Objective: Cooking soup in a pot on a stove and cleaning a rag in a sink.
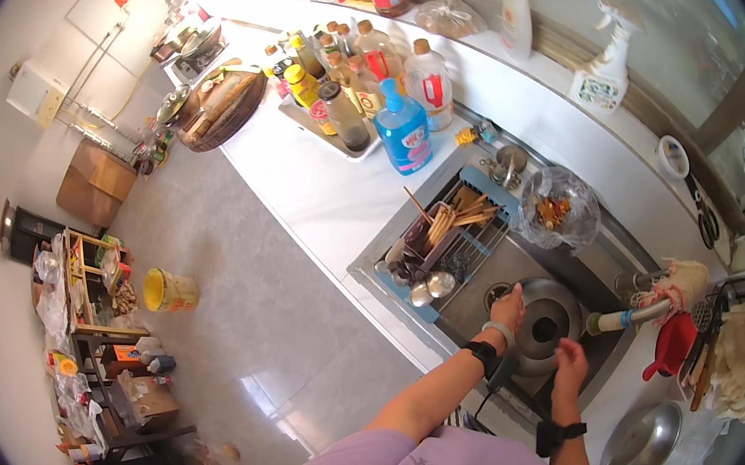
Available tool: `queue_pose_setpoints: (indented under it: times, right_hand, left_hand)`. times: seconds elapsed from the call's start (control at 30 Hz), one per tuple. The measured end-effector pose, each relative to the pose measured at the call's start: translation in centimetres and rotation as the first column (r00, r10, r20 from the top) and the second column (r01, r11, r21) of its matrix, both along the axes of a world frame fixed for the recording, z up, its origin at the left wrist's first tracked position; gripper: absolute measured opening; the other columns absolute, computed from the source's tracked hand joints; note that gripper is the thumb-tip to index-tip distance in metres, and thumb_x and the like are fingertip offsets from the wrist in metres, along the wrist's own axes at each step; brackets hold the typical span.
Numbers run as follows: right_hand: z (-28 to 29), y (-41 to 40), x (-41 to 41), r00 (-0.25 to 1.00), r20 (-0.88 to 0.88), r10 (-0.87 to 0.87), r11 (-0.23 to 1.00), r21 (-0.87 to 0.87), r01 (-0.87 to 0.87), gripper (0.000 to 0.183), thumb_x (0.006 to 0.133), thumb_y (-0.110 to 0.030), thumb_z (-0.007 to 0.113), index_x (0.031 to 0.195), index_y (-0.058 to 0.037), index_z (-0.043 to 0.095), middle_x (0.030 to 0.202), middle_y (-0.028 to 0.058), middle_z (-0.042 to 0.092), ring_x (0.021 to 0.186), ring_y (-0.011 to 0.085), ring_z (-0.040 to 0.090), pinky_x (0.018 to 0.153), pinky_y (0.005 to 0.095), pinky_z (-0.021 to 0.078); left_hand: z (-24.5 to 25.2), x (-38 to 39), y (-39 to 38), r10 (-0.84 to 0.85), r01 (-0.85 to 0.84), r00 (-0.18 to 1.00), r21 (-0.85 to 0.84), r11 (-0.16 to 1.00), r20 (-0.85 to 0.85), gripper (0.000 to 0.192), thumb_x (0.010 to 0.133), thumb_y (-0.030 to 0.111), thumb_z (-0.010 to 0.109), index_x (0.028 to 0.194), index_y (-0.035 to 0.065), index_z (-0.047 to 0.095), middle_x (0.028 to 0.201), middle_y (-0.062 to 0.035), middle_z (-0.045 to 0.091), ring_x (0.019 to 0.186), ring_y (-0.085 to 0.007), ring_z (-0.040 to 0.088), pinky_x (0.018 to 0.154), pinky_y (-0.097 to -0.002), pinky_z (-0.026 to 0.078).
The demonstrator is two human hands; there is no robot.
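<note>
A round grey metal pan (543, 305) with a dark centre lies in the steel sink (472, 276), and a dark handle (503, 372) seems to run from its lower left. My left hand (509, 310) is at the pan's left rim, fingers stretched forward; whether it grips the rim is hidden. Over the pan's near right edge, my right hand (570, 363) has bent fingers, and I cannot tell if they touch the metal. The faucet spout (627, 317), wrapped in cloth and tape, points toward the pan from the right.
Across the sink's far part sits a rack with chopsticks (445, 227) and spoons (434, 288). A plastic-lined strainer of food scraps (554, 210) stands beside it. Beyond are a blue soap bottle (403, 132) and a tray (363, 153) of bottles. A metal bowl (642, 440) rests at lower right.
</note>
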State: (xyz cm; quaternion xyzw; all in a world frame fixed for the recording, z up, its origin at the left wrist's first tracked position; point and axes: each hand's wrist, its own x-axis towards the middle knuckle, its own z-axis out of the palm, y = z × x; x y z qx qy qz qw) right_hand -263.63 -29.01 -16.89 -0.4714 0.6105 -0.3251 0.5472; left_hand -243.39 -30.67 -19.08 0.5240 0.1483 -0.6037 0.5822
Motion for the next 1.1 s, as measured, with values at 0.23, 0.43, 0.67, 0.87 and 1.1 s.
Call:
queue_pose_setpoints:
  times: [0.23, 0.43, 0.67, 0.87, 1.1]
  right_hand:
    - [4.1, 1.9, 7.1, 0.988, 0.025, 0.155, 0.982, -0.111, -0.151, 0.026, 0.091, -0.002, 0.057, 0.116, 0.0000, 0.059, 0.108, 0.0062, 0.063, 0.099, 0.0155, 0.060, 0.088, 0.0271, 0.0465]
    - [3.5, 2.4, 7.8, 0.983, 0.156, 0.096, 0.994, -0.070, -0.085, 0.030, 0.095, -0.016, 0.059, 0.123, -0.0044, 0.055, 0.107, 0.0029, 0.063, 0.094, 0.0111, 0.059, 0.076, 0.0250, 0.0476]
    - [3.8, 3.3, 3.7, 0.733, 0.678, 0.051, 0.839, 0.368, -0.400, 0.029, 0.094, -0.021, 0.061, 0.122, -0.0124, 0.059, 0.112, -0.0006, 0.066, 0.096, 0.0136, 0.063, 0.074, 0.0285, 0.0486]
    - [6.8, 2.9, 3.4, 0.626, 0.762, 0.169, 0.833, 0.229, -0.504, 0.030, 0.093, -0.010, 0.057, 0.123, -0.0075, 0.057, 0.109, 0.0029, 0.066, 0.094, 0.0154, 0.065, 0.078, 0.0297, 0.0536]
    - [13.1, 2.8, 3.6, 0.790, 0.504, 0.349, 0.929, -0.079, -0.361, 0.006, 0.088, -0.010, 0.066, 0.084, -0.0079, 0.063, 0.075, -0.0055, 0.057, 0.067, 0.0033, 0.051, 0.061, 0.0189, 0.0388]
  left_hand:
    - [1.5, 0.6, 0.4, -0.100, 0.102, 0.994, -0.047, 0.994, 0.046, 0.046, 0.096, 0.046, 0.051, 0.063, 0.0146, 0.043, 0.052, -0.0010, 0.042, 0.037, -0.0132, 0.034, 0.035, -0.0297, 0.023]
    - [3.8, -0.3, 3.4, -0.023, -0.004, 0.998, -0.443, 0.896, -0.057, 0.032, 0.090, 0.029, 0.067, 0.106, 0.0039, 0.057, 0.093, -0.0074, 0.063, 0.084, -0.0174, 0.062, 0.078, -0.0298, 0.052]
    - [5.3, -1.1, 8.5, -0.251, 0.370, 0.926, -0.545, 0.752, 0.282, 0.045, 0.096, 0.031, 0.058, 0.131, 0.0046, 0.049, 0.119, -0.0080, 0.061, 0.107, -0.0183, 0.058, 0.092, -0.0321, 0.048]
    - [10.6, 0.1, 11.3, -0.318, 0.167, 0.939, -0.629, 0.759, -0.134, 0.047, 0.099, 0.045, 0.046, 0.125, 0.0075, 0.059, 0.114, -0.0074, 0.066, 0.100, -0.0198, 0.063, 0.089, -0.0351, 0.052]
    - [12.0, 0.2, 12.9, -0.325, 0.366, 0.929, -0.579, 0.729, 0.178, 0.041, 0.097, 0.039, 0.055, 0.123, 0.0078, 0.057, 0.107, -0.0053, 0.066, 0.095, -0.0198, 0.065, 0.080, -0.0356, 0.055]
